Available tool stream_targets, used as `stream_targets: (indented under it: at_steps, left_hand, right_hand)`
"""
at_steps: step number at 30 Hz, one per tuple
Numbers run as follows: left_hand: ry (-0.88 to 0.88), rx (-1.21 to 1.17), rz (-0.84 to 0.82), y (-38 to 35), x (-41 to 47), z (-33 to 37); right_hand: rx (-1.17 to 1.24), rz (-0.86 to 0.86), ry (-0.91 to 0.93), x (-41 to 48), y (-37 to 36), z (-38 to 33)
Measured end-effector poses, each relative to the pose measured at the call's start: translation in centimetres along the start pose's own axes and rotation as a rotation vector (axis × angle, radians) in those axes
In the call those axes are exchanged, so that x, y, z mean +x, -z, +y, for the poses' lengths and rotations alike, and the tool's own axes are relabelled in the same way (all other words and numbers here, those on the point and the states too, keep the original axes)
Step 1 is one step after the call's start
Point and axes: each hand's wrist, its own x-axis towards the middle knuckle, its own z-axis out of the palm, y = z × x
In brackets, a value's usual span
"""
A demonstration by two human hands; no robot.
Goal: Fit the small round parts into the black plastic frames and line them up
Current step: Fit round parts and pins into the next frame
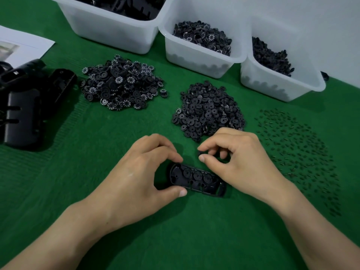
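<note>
The frame (196,180) lay flat on the green cloth (175,240), open side up, so its little seats could be reached. The left hand (140,172) pinched the frame's left end between thumb and first finger, most likely to stop it sliding. The right hand (239,158) hovered just behind the frame's right end with its fingers curled. It seemed to pinch a round part (201,152), ready to drop in. The two hands were apart.

A row of three discs (197,175) sat inside the frame. The frame was hard, shiny black plastic, long with rounded ends.

Behind the frame was a heap of plain rings (208,112), flat with a hole in the middle. Behind and left of the frame was a heap of wheels (120,82) with white numbers. Right of the frame lay many tiny pins (298,152), spread thin. Farther behind the frame stood smooth, milky white tubs (200,55) holding spare parts.
</note>
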Motion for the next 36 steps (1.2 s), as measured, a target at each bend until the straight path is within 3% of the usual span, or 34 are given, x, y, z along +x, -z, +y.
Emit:
stream_targets:
  at_steps: [5,15,19,22,24,36]
  left_hand:
    - [-0.005,0.0,0.008,0.0,0.0,0.0]
    - [-0.007,0.016,0.01,0.0,0.1,0.1]
    - [-0.008,0.017,0.007,0.0,0.0,0.1]
    - [0.001,0.005,0.01,0.0,0.0,0.1]
    - [0.001,0.001,0.012,0.0,0.0,0.1]
    - [-0.007,0.02,0.013,0.0,0.0,0.1]
  right_hand:
    - [0.038,-0.082,0.157,-1.1,-0.1,-1.2]
    - [-0.116,-0.048,0.281,-1.1,-0.6,-1.4]
    - [0.017,-0.113,0.155,-0.6,0.2,-1.1]
    - [-0.045,0.068,-0.04,0.5,0.1,0.0]
    - [-0.17,0.1,-0.111,1.2,-0.5,0.3]
    - [-0.169,0.079,-0.095,1.3,-1.5,-0.1]
